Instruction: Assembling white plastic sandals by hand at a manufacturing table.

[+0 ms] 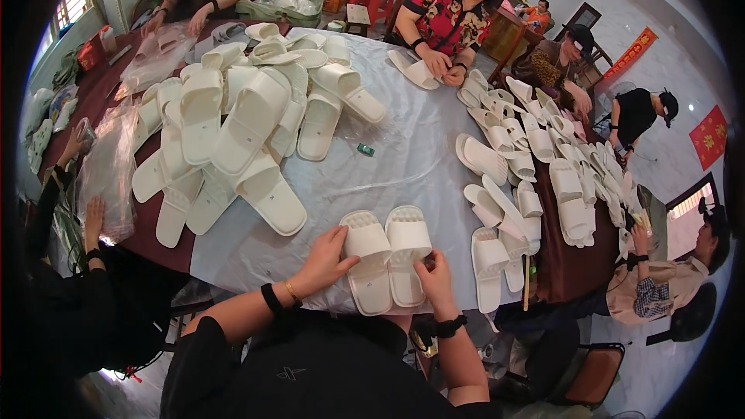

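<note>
Two white slippers lie side by side at the table's near edge, soles down, with their open toes facing away from me. My left hand (327, 261) grips the outer side of the left slipper (367, 264), its fingers and thumb at the strap. On the other side, my right hand (436, 282) holds the outer edge of the right slipper (407, 256), with the thumb near the strap. The slippers' inner edges nearly touch. Ahead on the left rises a large heap of white slippers (252, 112).
More white slippers (508, 155) are piled on the right. Clear plastic sheeting (403, 155) covers the middle, with a small green object (365, 150) on it. Plastic bags (109, 167) lie at the left. A person (446, 19) across the table handles a slipper; other people sit around.
</note>
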`<act>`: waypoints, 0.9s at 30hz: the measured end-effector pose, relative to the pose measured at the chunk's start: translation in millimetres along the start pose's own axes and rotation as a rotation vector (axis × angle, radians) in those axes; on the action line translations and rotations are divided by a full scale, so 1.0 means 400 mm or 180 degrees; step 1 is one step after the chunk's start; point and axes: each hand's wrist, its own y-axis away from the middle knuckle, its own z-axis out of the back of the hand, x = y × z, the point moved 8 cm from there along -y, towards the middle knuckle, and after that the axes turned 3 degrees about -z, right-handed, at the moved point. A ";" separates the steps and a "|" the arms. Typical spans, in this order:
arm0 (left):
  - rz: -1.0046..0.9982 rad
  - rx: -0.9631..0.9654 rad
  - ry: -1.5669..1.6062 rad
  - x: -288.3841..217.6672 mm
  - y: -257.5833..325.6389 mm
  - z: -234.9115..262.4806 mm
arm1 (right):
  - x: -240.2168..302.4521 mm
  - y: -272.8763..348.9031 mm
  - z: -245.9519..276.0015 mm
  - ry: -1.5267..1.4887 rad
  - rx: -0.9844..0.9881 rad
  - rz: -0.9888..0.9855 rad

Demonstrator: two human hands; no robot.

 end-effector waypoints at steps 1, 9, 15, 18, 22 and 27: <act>-0.0039 0.0117 -0.0021 -0.002 -0.006 -0.010 | 0.007 0.001 -0.015 0.0057 0.0113 0.0016; -0.0189 0.0012 0.0253 0.015 -0.049 -0.041 | 0.007 -0.025 0.007 0.0238 -0.0128 -0.0400; -0.0231 0.0100 0.0173 0.036 -0.041 -0.071 | 0.026 -0.021 0.025 0.0429 -0.0594 0.0005; -0.0265 0.0157 0.0171 0.032 -0.029 -0.055 | 0.036 -0.015 0.018 0.0565 -0.0718 0.0177; -0.0176 0.0196 0.0253 0.040 -0.023 -0.052 | 0.049 -0.005 0.040 0.0489 -0.0669 0.0184; -0.0214 0.0294 0.0246 0.033 -0.031 -0.057 | 0.006 0.001 0.126 0.0849 -0.0896 -0.0051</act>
